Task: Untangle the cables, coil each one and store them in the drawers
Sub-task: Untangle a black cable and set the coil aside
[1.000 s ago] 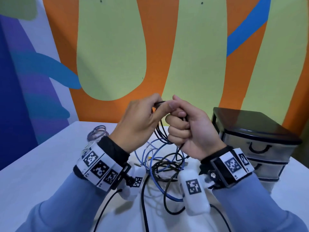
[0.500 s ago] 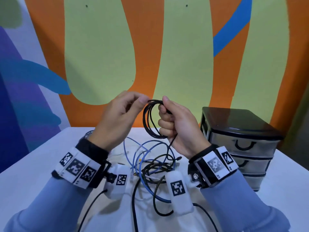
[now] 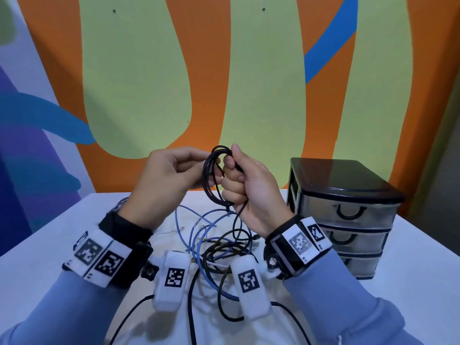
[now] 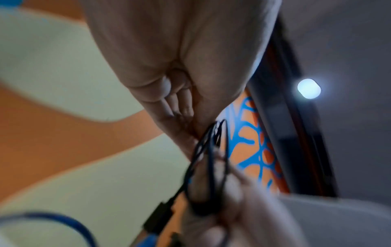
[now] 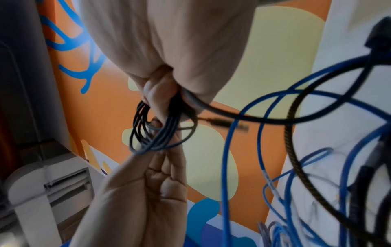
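The head view looks forward and down from above both wrists onto the white table (image 3: 37, 257), facing the painted wall (image 3: 261, 83); each wrist view sits close under its own palm, aimed upward along the fingers. All three share the coiled black cable (image 3: 211, 178) (image 4: 211, 167) (image 5: 152, 133); the left wrist view is blurred.

Free room and obstacles. Your left hand (image 3: 161, 185) and right hand (image 3: 249, 188) are raised above the surface (image 3: 37, 265), meeting at the black coil (image 3: 214, 178); open air lies above and to either side of them. Directly beneath, the tangle of blue and black cables (image 3: 214, 247) covers the middle of the surface. To your right stands the drawer unit (image 3: 343, 215), all three drawers closed, near the right wrist. The left part of the surface lies bare; the painted wall (image 3: 224, 70) closes the far edge
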### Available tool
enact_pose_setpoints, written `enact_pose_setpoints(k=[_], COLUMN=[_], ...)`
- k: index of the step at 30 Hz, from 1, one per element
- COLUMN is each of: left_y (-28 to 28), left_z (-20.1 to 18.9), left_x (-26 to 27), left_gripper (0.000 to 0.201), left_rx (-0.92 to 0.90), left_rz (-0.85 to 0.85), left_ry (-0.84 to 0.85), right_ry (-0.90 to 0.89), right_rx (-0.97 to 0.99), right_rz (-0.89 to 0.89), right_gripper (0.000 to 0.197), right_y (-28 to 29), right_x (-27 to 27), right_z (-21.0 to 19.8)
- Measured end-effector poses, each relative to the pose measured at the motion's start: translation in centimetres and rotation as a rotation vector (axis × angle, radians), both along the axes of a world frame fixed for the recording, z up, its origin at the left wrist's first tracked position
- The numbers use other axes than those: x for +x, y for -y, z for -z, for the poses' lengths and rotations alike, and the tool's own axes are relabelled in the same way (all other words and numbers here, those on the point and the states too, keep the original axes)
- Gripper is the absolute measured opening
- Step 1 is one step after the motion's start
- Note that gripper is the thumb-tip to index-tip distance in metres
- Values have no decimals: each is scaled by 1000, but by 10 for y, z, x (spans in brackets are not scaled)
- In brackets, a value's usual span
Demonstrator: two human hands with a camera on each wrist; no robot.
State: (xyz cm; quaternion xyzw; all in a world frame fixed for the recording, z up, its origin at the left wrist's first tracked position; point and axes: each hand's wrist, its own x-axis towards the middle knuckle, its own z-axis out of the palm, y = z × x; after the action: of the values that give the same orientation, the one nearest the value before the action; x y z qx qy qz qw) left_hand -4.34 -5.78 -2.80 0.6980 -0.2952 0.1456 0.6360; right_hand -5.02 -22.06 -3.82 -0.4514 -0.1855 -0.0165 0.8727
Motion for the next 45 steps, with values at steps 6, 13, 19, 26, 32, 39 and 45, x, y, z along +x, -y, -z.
enact_pose_setpoints(k=[6, 13, 19, 26, 32, 39, 45], left_y=[3, 12, 16, 14, 9, -3, 12], left_z=[1, 10, 7, 6, 7, 1, 6], left_x=[-1, 2, -7, -5, -3, -2, -3], left_gripper=[24, 54, 58, 59, 16, 13, 15], left_rx=[-88, -109, -341, -81, 249, 410, -49], left_rz=[123, 65, 349, 33, -274, -393, -176], left_ry=[-159, -171, -373, -134, 7, 151, -101], right_ry=[44, 112, 207, 198, 252, 143, 20], right_rx=[-98, -351, -404, -278, -385, -277, 76], right_rz=[232, 507, 525, 542, 679, 505, 211], right_gripper=[34, 34, 37, 23, 15, 26, 27], right_y=[-2, 5, 5, 18, 23, 22, 5], right_x=[1, 2, 4, 9, 12, 6, 2], right_z=[3, 8, 9, 7, 9, 2, 1])
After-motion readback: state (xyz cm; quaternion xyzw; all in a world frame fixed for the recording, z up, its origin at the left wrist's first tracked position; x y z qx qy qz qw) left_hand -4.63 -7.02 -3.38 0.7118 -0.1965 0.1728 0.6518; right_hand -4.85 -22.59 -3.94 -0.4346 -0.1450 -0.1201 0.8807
